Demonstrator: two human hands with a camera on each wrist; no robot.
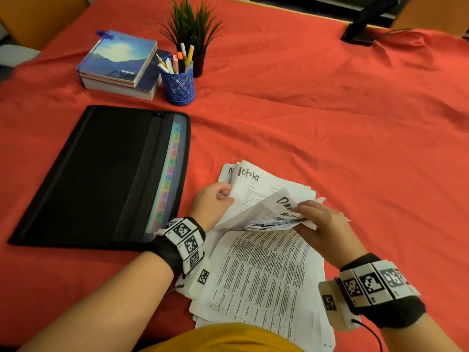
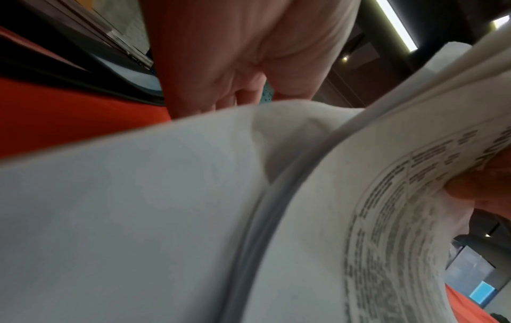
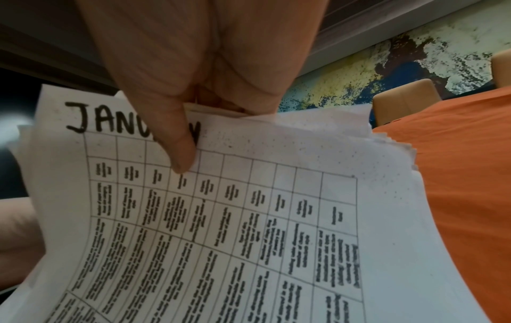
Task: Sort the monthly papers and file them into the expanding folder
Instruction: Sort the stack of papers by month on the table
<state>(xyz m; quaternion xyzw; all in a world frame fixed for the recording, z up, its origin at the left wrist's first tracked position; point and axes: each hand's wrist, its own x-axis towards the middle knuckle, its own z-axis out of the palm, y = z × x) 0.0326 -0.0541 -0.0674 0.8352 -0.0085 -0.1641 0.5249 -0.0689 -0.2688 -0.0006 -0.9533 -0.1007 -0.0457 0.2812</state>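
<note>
A black expanding folder (image 1: 101,174) lies flat on the left, its coloured month tabs (image 1: 170,174) showing along the right edge. A stack of printed papers (image 1: 264,275) lies in front of me. My right hand (image 1: 303,212) pinches a lifted, bent bundle of sheets (image 1: 266,214). In the right wrist view its thumb (image 3: 182,153) presses a table sheet marked "JANUARY" (image 3: 221,218). My left hand (image 1: 225,193) grips the left edge of the sheets beneath, where one headed "October" (image 1: 250,177) is on top. The left wrist view shows the palm (image 2: 249,65) above curved papers (image 2: 138,218).
Stacked books (image 1: 119,62), a blue pen cup (image 1: 179,82) and a potted plant (image 1: 193,29) stand beyond the folder. A black stand (image 1: 365,24) is at the far right. The red tablecloth (image 1: 330,123) stretches to the right of the papers.
</note>
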